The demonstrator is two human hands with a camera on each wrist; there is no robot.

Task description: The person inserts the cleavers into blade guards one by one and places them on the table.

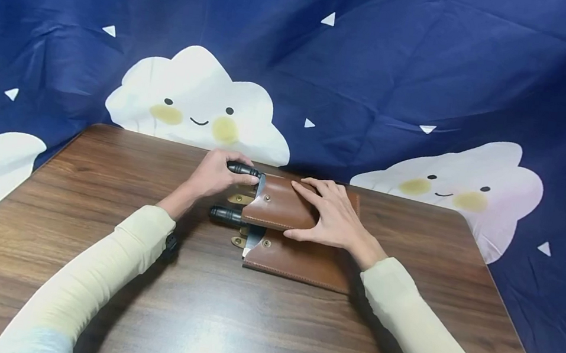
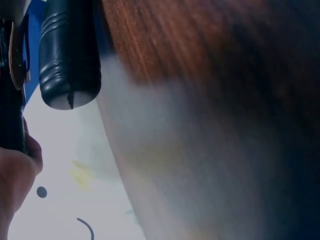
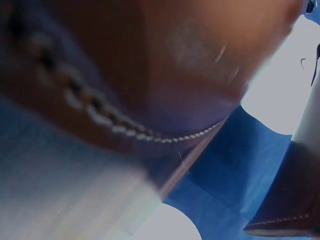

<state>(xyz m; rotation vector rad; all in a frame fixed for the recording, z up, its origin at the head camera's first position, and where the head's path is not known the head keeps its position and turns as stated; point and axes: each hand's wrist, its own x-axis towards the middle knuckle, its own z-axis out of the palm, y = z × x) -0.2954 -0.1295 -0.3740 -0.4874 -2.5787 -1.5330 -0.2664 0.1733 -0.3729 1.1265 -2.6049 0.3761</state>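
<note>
Two broad-bladed knives with black handles sit in brown leather sheaths. In the head view, my left hand grips the far knife's handle with fingers and thumb. My right hand spans the far sheath, its thumb at the near edge and fingers over the top, holding it. This sheath partly overlaps the near sheath. The near knife's handle sticks out to the left, and a strip of its blade shows. In the left wrist view, that handle hangs large beside my left hand.
Snap straps stick out at the sheath mouths. Both sheaths are toward the back of a brown wooden table. Behind it hangs a dark blue curtain with smiling white clouds. White stitching edges a sheath in the right wrist view.
</note>
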